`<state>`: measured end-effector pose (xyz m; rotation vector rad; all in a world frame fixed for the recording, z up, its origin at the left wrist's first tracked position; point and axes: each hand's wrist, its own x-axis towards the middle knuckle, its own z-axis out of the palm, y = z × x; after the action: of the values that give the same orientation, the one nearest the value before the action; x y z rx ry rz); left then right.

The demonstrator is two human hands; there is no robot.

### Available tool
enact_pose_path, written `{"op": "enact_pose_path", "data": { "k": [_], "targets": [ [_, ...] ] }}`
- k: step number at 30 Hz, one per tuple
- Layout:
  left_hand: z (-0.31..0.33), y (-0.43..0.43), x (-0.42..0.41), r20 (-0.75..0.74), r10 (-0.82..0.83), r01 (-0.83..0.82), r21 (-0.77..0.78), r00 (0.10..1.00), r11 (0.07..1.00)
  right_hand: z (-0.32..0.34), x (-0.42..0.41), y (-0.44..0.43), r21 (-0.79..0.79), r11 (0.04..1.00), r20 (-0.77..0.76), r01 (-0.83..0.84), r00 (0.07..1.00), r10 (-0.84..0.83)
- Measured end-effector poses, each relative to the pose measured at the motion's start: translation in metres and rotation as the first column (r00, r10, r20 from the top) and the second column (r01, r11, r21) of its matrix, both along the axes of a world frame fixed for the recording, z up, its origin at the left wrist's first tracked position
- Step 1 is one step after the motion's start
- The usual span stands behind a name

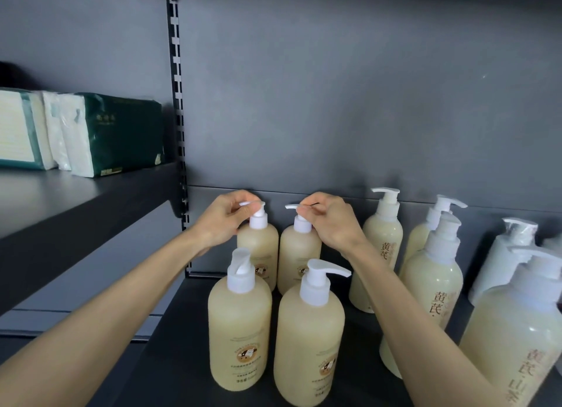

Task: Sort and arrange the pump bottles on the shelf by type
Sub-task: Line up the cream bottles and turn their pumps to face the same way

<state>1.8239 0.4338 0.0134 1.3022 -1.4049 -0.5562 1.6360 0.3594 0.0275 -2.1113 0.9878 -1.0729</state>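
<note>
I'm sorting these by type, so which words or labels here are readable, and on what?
"黄芪": rear right bottle
"黄芪": middle right bottle
"黄芪" then "山", rest cut off: front right bottle
Cow-logo bottles: print too small to read
Green tissue pack: gold text blurred

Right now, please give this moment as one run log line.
left hand: pinches pump of back-left bottle | right hand: pinches pump of back-right bottle | both upright on shelf
</note>
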Motion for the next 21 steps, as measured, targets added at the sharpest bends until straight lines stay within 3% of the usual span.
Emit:
{"op": "enact_pose_path", "data": {
  "k": [12, 18, 21],
  "targets": [
    [-0.006, 0.0, -0.005, -0.006, 0.045, -0.045, -0.011, 0.999, 0.999, -0.001, -0.001, 0.002, -0.006, 0.999, -0.033, 0.044, 0.998, -0.044],
    [0.002, 0.028, -0.015, 0.012, 0.253, -0.249, -0.128, 0.968, 0.96, 0.015, -0.015, 0.017, 0.024, 1.0, -0.089, 0.0, 0.996, 0.002],
    [0.006, 0.055, -0.02, 0.005, 0.325, -0.317, -0.201, 0.946, 0.927, 0.023, -0.031, 0.039, 0.031, 0.997, 0.021, -0.064, 0.998, 0.064]
  ]
}}
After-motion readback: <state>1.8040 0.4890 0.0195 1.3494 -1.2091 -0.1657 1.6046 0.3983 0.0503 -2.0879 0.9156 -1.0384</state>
